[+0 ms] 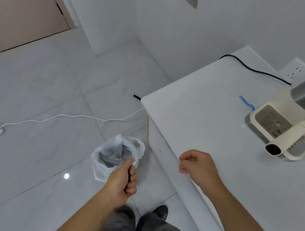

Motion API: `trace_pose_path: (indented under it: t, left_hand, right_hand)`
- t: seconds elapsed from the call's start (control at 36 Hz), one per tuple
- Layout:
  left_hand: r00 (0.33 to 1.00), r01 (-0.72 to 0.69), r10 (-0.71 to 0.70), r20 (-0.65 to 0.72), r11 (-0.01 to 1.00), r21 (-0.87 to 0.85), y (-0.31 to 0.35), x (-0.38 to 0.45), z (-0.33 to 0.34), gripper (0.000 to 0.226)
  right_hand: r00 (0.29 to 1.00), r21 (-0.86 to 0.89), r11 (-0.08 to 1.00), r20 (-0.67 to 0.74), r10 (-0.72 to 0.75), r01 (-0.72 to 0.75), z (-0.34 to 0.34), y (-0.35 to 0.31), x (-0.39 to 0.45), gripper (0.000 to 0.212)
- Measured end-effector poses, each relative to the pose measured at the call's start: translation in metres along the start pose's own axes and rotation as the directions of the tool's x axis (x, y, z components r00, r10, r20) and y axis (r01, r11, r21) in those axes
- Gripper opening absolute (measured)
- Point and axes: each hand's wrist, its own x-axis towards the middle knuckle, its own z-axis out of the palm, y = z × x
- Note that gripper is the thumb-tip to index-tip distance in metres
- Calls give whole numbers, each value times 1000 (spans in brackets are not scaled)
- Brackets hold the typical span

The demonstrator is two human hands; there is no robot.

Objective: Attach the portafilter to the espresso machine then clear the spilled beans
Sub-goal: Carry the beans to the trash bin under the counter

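While the left hand [123, 183] is hovering curled over the lined bin [117, 156] beside the counter [195, 120], contents unseen, and the right hand [197, 167] is resting loosely fisted on the counter's edge, the portafilter [287, 136] is sitting in the espresso machine [293, 117] at the counter's far side, and any beans released off-centre are risking the floor.

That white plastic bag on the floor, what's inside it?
Inside the white plastic bag, only a grey lining or dark interior shows. The left hand hovers over its rim, fingers curled, hiding part of the opening; any contents are indistinct.
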Motion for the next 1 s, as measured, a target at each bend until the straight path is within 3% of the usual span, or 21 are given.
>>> trace_pose_path:
  t: [0.19,0.44,0.75,1.0]
  left_hand:
    - [991,-18,-6,-135,984,-175,16,-1,-83,44]
    - [979,37,-96,-179,951,-308,40,33,-193,41]
    - [994,55,-88,-68,921,-385,57,96,-257,45]
    - [986,60,-115,-125,926,-373,52,186,-276,40]
  right_hand:
    - [993,-76,997,119,18,-9,78,-17,21,18]
    - [985,-143,987,139,99,-79,184,-23,49,16]
    - [974,-94,979,123,191,-180,251,-1,98,18]
    - [949,-130,958,155,275,-256,284,53,167,23]
